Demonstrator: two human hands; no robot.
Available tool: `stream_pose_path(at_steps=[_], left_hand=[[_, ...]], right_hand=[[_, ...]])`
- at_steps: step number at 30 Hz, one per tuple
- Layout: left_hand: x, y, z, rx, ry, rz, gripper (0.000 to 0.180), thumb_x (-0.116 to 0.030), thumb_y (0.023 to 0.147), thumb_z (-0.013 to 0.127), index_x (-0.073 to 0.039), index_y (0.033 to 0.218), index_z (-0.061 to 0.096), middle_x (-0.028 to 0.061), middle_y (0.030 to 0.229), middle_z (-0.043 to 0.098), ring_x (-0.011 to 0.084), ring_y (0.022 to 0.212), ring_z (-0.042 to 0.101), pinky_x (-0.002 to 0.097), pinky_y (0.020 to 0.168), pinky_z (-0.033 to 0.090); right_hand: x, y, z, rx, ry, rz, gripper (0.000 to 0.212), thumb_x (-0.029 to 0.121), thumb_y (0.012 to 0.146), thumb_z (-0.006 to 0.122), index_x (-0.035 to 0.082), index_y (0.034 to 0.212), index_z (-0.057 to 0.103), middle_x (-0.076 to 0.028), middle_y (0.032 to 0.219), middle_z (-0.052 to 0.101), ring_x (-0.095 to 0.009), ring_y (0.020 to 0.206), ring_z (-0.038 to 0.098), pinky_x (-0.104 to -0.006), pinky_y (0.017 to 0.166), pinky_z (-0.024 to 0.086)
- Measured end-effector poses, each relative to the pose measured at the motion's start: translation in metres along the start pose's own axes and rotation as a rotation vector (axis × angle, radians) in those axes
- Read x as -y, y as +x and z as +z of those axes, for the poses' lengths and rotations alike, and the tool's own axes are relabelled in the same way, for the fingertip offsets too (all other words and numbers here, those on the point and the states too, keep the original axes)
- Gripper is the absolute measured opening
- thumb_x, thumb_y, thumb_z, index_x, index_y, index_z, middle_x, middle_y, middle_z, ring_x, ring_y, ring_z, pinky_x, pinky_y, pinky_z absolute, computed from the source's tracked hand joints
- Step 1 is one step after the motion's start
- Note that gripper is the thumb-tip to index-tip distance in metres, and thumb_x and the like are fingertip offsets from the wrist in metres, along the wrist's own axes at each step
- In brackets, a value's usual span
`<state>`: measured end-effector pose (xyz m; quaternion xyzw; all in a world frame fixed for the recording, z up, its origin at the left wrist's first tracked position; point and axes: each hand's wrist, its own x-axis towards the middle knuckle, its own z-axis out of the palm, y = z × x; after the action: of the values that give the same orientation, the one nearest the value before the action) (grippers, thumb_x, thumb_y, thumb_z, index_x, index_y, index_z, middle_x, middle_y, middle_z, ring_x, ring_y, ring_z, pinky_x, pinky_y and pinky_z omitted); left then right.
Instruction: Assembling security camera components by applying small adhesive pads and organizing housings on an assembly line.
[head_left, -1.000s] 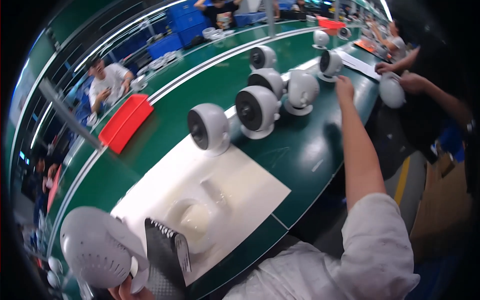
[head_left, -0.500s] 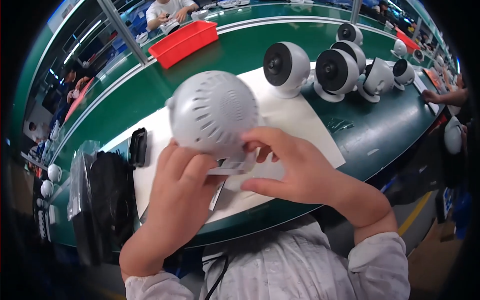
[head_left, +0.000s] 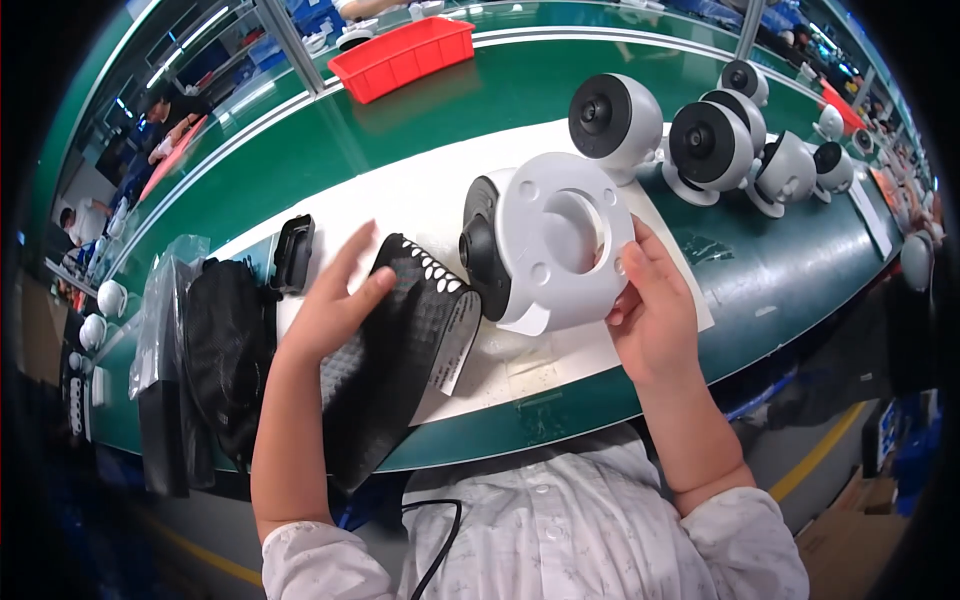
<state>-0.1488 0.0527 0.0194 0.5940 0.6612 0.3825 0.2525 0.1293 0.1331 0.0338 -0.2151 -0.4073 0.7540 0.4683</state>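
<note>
A dark green bench (head_left: 790, 290) sweeps across the scene, its edges bowed by the lens, with a white sheet (head_left: 400, 195) laid over the middle. Above the sheet's near part, right of centre, is a white device (head_left: 560, 310) with a black front, its ringed base turned to the viewer. The right hand (head_left: 655, 315) grips that base at its right edge, thumb in front; the left hand (head_left: 335, 295) holds nothing, fingers spread wide beside a black textured piece (head_left: 385, 370), though whether it touches is unclear. Left of it sit a small black tray (head_left: 293, 253), a black bag (head_left: 225, 340) and clear plastic wrapping (head_left: 160, 305).

Similar white devices (head_left: 710, 148) cluster at the far right, and a red bin (head_left: 400, 62) stands at the far side near a metal post (head_left: 287, 45). Beyond at the far left, a person in dark clothing (head_left: 178, 115) leans over. At the near right, a yellow line (head_left: 820, 455) crosses the grey floor (head_left: 770, 440) beside brown cardboard (head_left: 850, 530).
</note>
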Motion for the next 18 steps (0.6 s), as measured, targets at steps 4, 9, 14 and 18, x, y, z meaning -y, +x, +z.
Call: stream_pose_path(at_steps=[4, 9, 14, 18], left_hand=[[0.007, 0.007, 0.004, 0.073, -0.222, -0.086, 0.065, -0.012, 0.071, 0.067, -0.005, 0.126, 0.033, 0.0096, 0.111, 0.046, 0.0217, 0.103, 0.045, 0.0317, 0.090, 0.035], [-0.017, -0.017, -0.028, -0.056, -0.477, -0.074, 0.046, 0.001, 0.063, 0.069, -0.005, 0.103, 0.047, -0.0003, 0.087, 0.047, 0.0090, 0.082, 0.047, 0.0212, 0.072, 0.041], [-0.052, -0.074, -0.052, -0.449, 0.281, 0.309, 0.035, -0.011, 0.045, 0.073, -0.003, 0.066, 0.046, 0.0069, 0.078, 0.042, 0.0186, 0.073, 0.043, 0.0237, 0.062, 0.032], [-0.073, -0.124, -0.041, -0.799, -0.223, 0.591, 0.040, -0.026, 0.061, 0.072, -0.004, 0.070, 0.040, 0.0194, 0.088, 0.049, 0.0371, 0.086, 0.053, 0.0500, 0.077, 0.042]], right_hand=[[-0.003, 0.003, -0.001, 0.041, 0.216, 0.088, 0.039, 0.014, 0.085, 0.042, 0.002, 0.121, 0.036, 0.001, 0.084, 0.051, -0.002, 0.061, 0.041, -0.0164, 0.053, 0.034], [-0.010, -0.005, 0.008, -0.001, 0.383, 0.076, 0.035, 0.012, 0.085, 0.041, 0.002, 0.118, 0.039, 0.000, 0.084, 0.050, -0.003, 0.061, 0.042, -0.0167, 0.052, 0.036], [-0.011, -0.016, 0.007, 0.087, 0.452, 0.151, 0.036, 0.007, 0.082, 0.042, 0.001, 0.117, 0.034, -0.010, 0.096, 0.050, -0.016, 0.081, 0.055, -0.0280, 0.074, 0.047], [-0.013, -0.021, 0.033, 0.129, 0.315, 0.175, 0.036, 0.007, 0.084, 0.042, 0.001, 0.119, 0.031, -0.012, 0.105, 0.049, -0.019, 0.090, 0.056, -0.0297, 0.077, 0.047]])
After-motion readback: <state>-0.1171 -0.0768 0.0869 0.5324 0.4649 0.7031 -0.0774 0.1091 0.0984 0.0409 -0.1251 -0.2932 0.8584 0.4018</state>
